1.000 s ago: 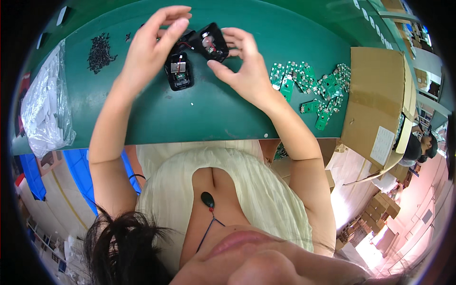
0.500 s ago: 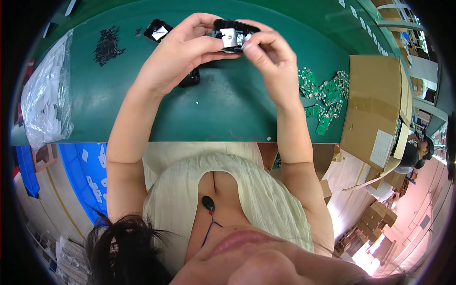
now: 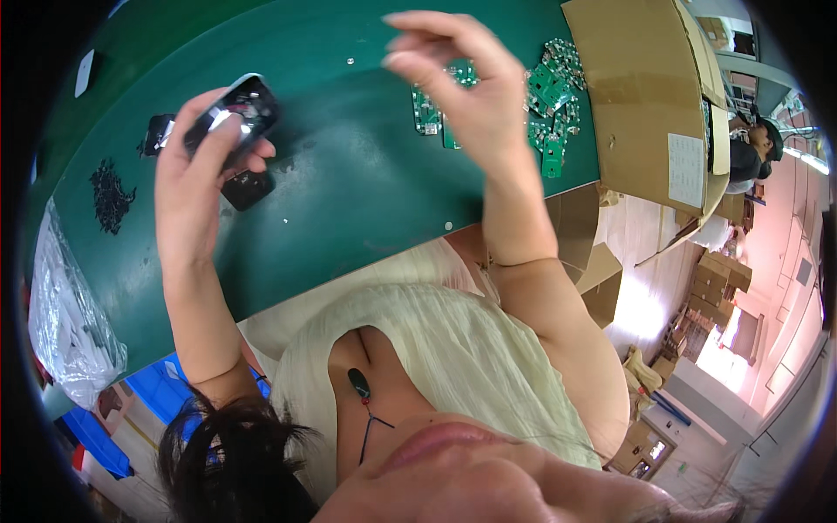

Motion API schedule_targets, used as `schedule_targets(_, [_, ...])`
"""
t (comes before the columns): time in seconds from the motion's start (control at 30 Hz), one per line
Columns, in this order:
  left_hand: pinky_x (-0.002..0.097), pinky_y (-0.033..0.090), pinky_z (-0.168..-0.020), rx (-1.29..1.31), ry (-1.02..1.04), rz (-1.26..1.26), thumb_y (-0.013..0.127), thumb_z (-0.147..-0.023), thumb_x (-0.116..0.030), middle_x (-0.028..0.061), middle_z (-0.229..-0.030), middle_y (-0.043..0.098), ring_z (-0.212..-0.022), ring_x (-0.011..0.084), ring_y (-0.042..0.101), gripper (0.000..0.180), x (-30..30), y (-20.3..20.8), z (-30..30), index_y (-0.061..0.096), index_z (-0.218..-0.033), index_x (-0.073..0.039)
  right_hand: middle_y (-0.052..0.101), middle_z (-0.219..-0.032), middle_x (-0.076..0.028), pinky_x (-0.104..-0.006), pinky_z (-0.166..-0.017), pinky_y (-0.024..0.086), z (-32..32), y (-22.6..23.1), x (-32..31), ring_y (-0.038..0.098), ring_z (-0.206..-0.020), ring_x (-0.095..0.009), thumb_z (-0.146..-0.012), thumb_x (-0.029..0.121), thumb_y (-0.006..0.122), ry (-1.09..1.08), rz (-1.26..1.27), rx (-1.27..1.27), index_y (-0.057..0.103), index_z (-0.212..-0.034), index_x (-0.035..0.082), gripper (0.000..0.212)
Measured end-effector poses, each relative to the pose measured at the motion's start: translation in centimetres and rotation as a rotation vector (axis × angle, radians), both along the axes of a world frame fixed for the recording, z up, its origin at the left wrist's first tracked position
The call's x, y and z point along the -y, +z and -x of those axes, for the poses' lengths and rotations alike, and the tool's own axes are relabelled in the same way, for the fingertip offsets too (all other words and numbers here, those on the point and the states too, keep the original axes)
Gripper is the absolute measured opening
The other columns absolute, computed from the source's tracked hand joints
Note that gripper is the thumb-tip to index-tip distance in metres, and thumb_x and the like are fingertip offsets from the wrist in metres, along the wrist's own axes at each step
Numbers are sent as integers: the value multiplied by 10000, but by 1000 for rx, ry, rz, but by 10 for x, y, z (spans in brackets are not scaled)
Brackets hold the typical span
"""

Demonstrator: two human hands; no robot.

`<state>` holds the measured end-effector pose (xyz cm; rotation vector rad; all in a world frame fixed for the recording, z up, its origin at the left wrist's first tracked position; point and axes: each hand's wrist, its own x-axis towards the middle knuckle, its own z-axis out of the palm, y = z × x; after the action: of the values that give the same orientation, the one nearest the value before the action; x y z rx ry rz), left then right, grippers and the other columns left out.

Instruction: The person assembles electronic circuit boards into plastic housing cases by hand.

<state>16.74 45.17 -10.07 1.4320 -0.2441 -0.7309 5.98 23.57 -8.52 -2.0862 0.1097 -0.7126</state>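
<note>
A green tabletop point(image 3: 349, 174) bears everything here. At its left end lies a clear plastic bag point(image 3: 70, 318) with white pieces inside, near a loose pile of small black parts point(image 3: 111, 199). Farther right are 2 black casings, 1 in plain view point(image 3: 248, 190) and 1 partly hidden point(image 3: 159, 135). Green circuit boards point(image 3: 551, 91) lie heaped toward the right, beside a cardboard box point(image 3: 641, 148).
</note>
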Motion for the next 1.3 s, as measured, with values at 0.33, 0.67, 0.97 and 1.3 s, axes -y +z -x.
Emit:
schedule_targets(0.33, [260,485,-634,70,173,103,490,-879,-81,151,-866,632,-697,186,631,232,6,5,5,520,-1080,29,608,-796,-132,-368,-575,489,75,-43,10,613,-733,-297,-699,249,732,-411,598,-565,534,-928,15,383])
schedule_targets(0.67, [275,501,-508,-101,-211,332,311,-870,-44,275,-1045,556,-645,264,621,295,7,14,20,441,-1116,53,579,-810,-61,-292,-553,469,3,-15,-17,564,-705,-216,-635,-17,656,-30,496,107,639,-950,114,342])
schedule_targets(0.97, [242,478,-521,-40,-43,221,441,-884,-65,130,-897,602,-638,179,613,214,2,9,12,531,-1056,24,584,-925,-82,-262,-639,501,-37,-28,-39,568,-855,-205,-709,-29,643,127,203,296,593,-1058,72,367])
schedule_targets(1.3, [207,488,-509,137,-70,180,505,-881,-53,70,-842,579,-666,126,609,160,11,-4,20,558,-1017,12,580,-646,-10,-187,-465,390,-21,-16,-22,512,-536,-50,-818,46,615,367,-605,-555,519,-925,19,147])
